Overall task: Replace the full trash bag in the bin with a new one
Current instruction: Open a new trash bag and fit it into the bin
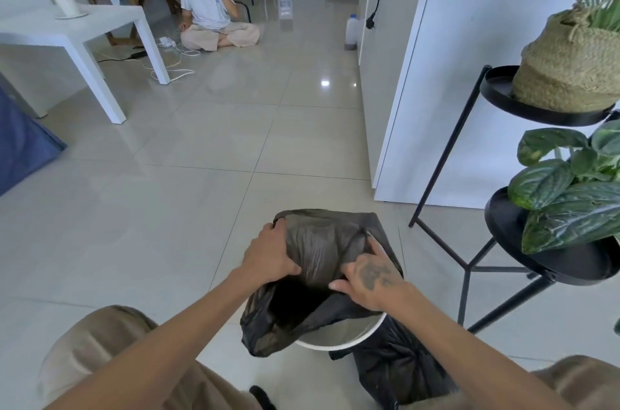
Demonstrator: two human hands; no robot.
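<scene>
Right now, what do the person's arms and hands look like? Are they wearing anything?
Both forearms are bare, with no sleeves, gloves, watch or rings showing. The right hand has a dark tattoo on its back; its design is too blurry to make out. The left hand shows no markings. Tan trousers cover the knees below.

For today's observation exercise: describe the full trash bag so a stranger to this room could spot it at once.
Find the white bin on the tiled floor near the bottom of the view. The full trash bag sits on the floor just right of it. Unlike the new bag, which both hands stretch open over the bin, it is bunched, bulging and untouched.
</scene>
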